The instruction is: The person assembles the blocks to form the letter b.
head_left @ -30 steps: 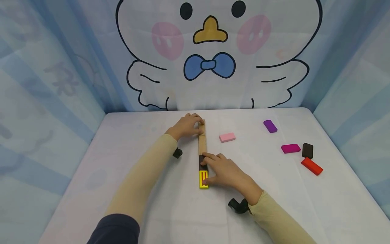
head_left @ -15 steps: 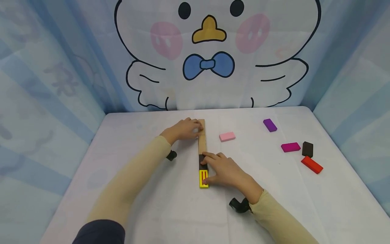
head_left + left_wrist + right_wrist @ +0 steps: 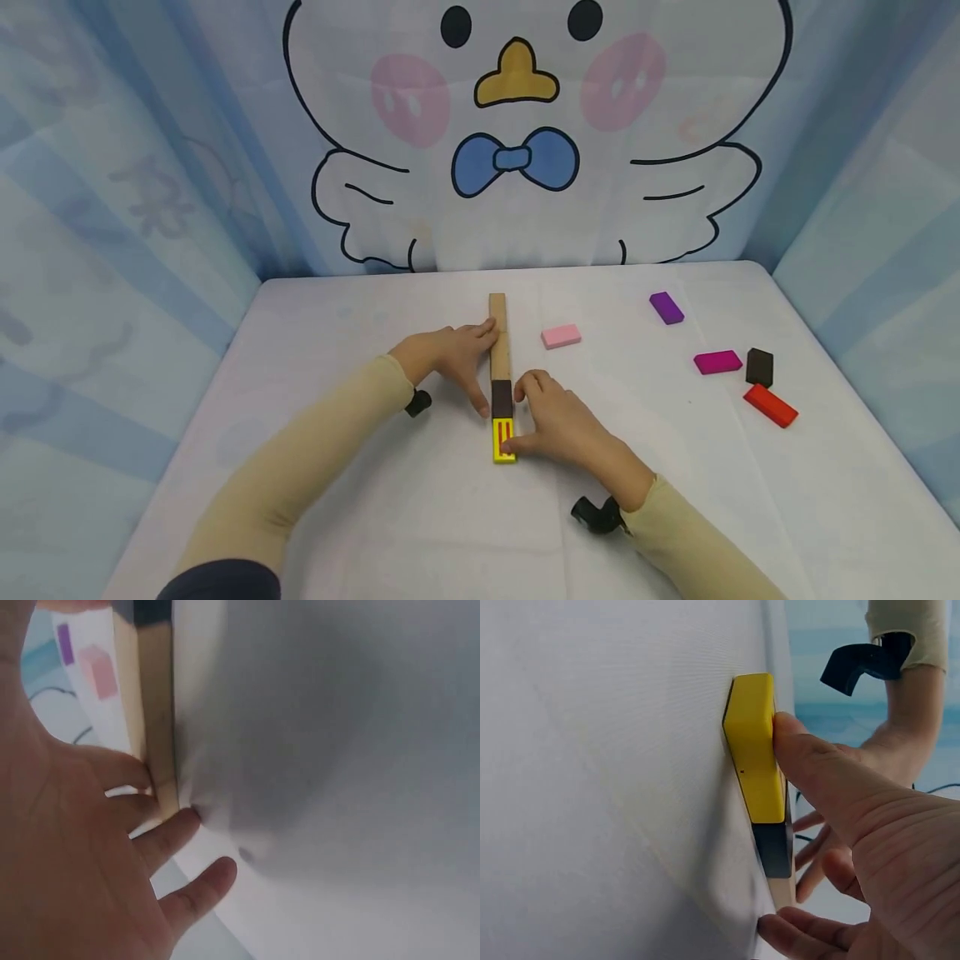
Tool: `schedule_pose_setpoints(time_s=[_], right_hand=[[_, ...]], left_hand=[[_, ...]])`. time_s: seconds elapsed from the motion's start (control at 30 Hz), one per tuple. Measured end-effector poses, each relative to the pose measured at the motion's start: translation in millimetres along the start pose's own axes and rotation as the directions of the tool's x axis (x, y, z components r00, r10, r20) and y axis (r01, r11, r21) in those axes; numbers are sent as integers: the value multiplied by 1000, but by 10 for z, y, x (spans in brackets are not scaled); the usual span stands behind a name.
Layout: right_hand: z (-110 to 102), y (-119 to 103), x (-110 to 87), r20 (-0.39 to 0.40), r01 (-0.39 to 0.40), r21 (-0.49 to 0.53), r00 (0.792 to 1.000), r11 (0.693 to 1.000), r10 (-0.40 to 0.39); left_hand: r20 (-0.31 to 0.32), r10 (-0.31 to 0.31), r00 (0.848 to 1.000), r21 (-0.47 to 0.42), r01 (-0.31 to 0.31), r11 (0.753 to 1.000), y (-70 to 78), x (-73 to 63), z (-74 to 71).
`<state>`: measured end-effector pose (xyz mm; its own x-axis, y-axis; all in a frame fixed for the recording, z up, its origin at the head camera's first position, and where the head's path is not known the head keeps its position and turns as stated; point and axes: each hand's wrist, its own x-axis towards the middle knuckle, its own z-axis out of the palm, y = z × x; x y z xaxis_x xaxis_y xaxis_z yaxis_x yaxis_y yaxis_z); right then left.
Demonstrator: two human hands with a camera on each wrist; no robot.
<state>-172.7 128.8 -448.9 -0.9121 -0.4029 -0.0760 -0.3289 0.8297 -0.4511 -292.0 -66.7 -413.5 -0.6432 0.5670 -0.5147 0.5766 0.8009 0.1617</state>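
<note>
A straight row of blocks lies on the white table in the head view. From far to near come two plain wooden blocks [image 3: 500, 357], a dark brown block [image 3: 502, 400] and a yellow block with red stripes [image 3: 498, 432]. My left hand [image 3: 453, 352] lies along the row's left side, fingers spread; some fingertips touch the wooden part in the left wrist view. My right hand [image 3: 561, 423] is at the right side. Its thumb [image 3: 795, 735] rests on the yellow block's top edge, while its other fingers are bent loosely beside the row, off the dark block.
A pink block [image 3: 561, 337] lies right of the row. Farther right are a purple block [image 3: 667, 308], a magenta block [image 3: 717, 362], another dark block [image 3: 760, 367] and a red block [image 3: 771, 406]. A curtain with a cartoon bird [image 3: 517, 225] hangs behind the table.
My left hand has come off the far wooden block, moved nearer along the row and spread its fingers. My right fingers have lifted off the dark block; the thumb stays on the yellow one.
</note>
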Motion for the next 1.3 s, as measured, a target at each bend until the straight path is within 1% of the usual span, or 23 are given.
schedule_pose_setpoints(time_s=[0.17,0.37,0.53,0.67,0.77,0.9,0.97,1.03,1.13,1.2,1.3], right_hand=[[15,33,9,-33,4,-17,999,1000,-5],[18,62,17,-54,19,-56,998,998,-22],[18,71,37,-60,18,-85,998,996,-23],[24,71,42,-41,32,-73,999,997,-35],[12,74,55,-3,40,-44,999,998,-40],[-80,129,118,39,49,-16,998,999,-48],[-146,192,164,37,51,-28,998,998,-50],[-209,278,216,12,40,-48,999,998,-39],[-285,418,284,-62,0,-61,998,998,-4],[-328,503,322,-124,-28,-58,992,998,21],[-387,613,378,-213,-45,-62,977,997,30]], left_hand=[[-23,-36,999,71,38,997,94,-5,74],[-39,-70,997,95,73,993,166,40,127],[-46,-98,994,104,102,989,217,54,138],[-33,-117,993,106,120,987,252,41,141],[-19,-133,991,108,134,985,270,17,141],[-14,-144,989,106,145,984,271,-5,136],[-12,-146,989,98,147,984,266,-4,130],[-12,-149,989,94,149,984,265,2,122],[-7,-156,988,99,156,983,280,12,103],[-1,-153,988,111,152,982,300,19,86],[2,-147,989,120,145,982,332,22,54]])
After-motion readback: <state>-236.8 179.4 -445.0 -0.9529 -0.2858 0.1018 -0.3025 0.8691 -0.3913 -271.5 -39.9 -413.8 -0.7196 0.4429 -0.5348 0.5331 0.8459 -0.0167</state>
